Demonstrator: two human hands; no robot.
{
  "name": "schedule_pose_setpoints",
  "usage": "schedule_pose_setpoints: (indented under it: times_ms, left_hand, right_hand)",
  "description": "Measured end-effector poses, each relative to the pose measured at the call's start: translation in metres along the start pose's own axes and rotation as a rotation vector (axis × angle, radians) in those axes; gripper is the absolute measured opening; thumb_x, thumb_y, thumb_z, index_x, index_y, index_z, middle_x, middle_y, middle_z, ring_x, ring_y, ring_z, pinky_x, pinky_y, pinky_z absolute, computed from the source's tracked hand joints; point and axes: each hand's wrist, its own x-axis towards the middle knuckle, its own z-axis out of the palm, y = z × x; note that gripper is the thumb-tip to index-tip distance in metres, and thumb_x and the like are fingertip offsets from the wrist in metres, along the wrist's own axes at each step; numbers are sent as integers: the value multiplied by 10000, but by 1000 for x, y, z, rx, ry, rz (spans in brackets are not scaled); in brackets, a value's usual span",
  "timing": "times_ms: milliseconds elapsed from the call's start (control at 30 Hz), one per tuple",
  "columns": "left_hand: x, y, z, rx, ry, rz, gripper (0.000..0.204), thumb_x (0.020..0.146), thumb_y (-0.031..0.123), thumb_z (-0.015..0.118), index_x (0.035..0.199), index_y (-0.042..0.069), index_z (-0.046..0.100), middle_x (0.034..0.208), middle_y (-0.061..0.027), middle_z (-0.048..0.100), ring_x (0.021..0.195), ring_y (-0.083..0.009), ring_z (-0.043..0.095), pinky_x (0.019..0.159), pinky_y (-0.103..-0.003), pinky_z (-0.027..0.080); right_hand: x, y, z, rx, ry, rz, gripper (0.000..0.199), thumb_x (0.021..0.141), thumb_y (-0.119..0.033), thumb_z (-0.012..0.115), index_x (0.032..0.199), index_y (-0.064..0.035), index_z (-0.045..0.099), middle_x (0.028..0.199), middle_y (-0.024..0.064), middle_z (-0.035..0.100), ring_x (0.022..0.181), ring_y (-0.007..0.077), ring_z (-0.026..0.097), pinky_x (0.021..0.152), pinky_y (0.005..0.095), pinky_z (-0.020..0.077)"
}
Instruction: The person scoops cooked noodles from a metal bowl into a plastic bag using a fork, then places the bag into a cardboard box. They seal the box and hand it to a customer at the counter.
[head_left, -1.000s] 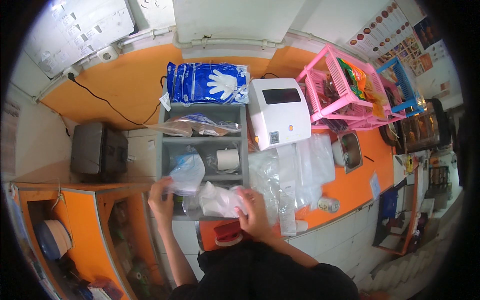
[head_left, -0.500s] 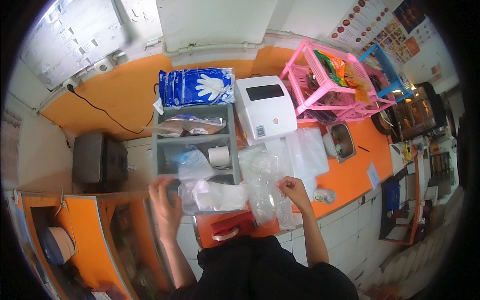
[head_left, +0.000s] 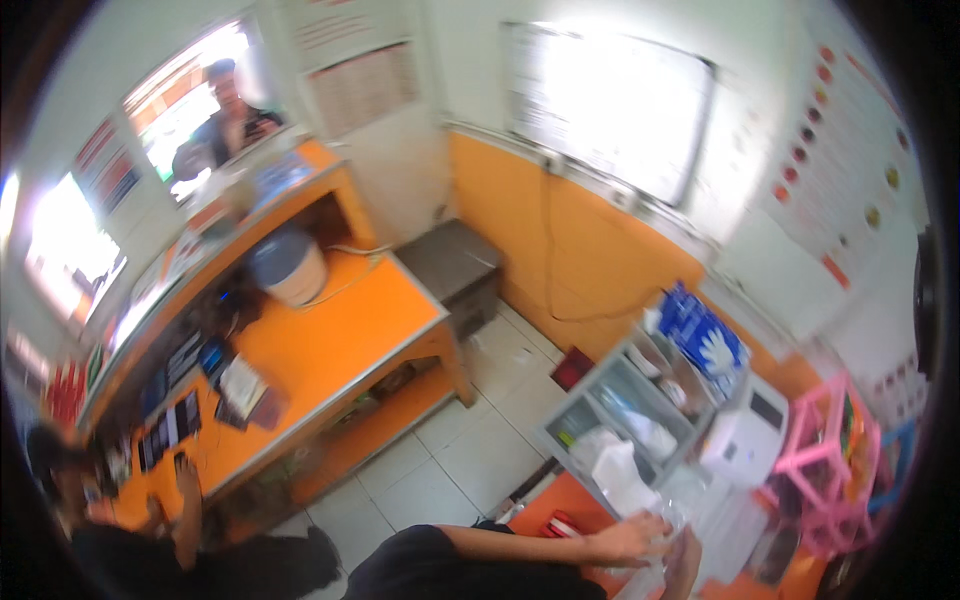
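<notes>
My left hand point(head_left: 635, 537) reaches across at the lower right, its fingers closed on a thin clear plastic bag point(head_left: 674, 514). Right beside it, my right hand point(head_left: 684, 562) is closed at the same bag, with its fingertips partly hidden. Both hands are over the orange counter, close to the grey compartment organizer point(head_left: 562, 438). White paper sheets or bags point(head_left: 622, 482) stick out of its near compartment. More clear plastic bags point(head_left: 735, 520) lie flat past my hands.
A white machine point(head_left: 742, 440), a blue glove pack point(head_left: 703, 335) and a pink rack point(head_left: 815, 440) stand beyond. At left, a co-worker point(head_left: 120, 540) is at an orange desk point(head_left: 320, 350). Another person point(head_left: 232, 115) is outside the window. A dark box point(head_left: 450, 262) sits by the wall.
The view has swung left, bringing the desk, window and people in. My hands, earlier apart with the left one open, are now together at the clear bag.
</notes>
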Motion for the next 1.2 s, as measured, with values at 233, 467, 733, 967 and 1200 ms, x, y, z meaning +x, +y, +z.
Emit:
schedule_pose_setpoints:
  times_ms: [233,467,733,967,1200]
  left_hand:
    - [-2,-10,-31,-313,163,-340,270,776,158,621,978,39,487,907,-164,532,704,-359,584,590,-429,451]
    - [5,-9,-56,-682,241,-582,333,784,83,669,1064,62,489,611,-94,487,580,-231,523,568,-353,421]
    - [-6,-3,-86,-332,227,-509,319,804,63,616,1105,116,528,848,-94,506,662,-258,554,586,-365,454]
    - [-5,-8,-74,-513,-42,-144,149,731,76,659,765,59,515,892,-97,499,810,-287,523,683,-377,433]
    - [14,22,-6,-759,65,-87,363,758,154,682,558,10,414,556,-95,456,584,-265,478,549,-369,384]
  right_hand:
    - [-59,-54,150,-278,446,-843,180,924,-207,522,847,-49,484,800,87,514,687,185,496,627,310,440]
    - [-85,-55,199,-1169,188,-1211,332,806,-123,676,1086,-12,538,875,86,556,895,240,531,787,344,443]
    - [-83,-47,156,-782,142,-621,179,838,-25,624,1004,5,564,902,42,555,771,119,545,687,276,503]
    - [-101,-58,118,-961,-72,-581,89,894,-34,550,976,-15,579,902,67,559,792,148,566,686,271,527]
    - [-148,-77,55,-900,184,-473,242,835,-170,631,1034,-45,577,954,119,590,846,216,575,762,347,500]
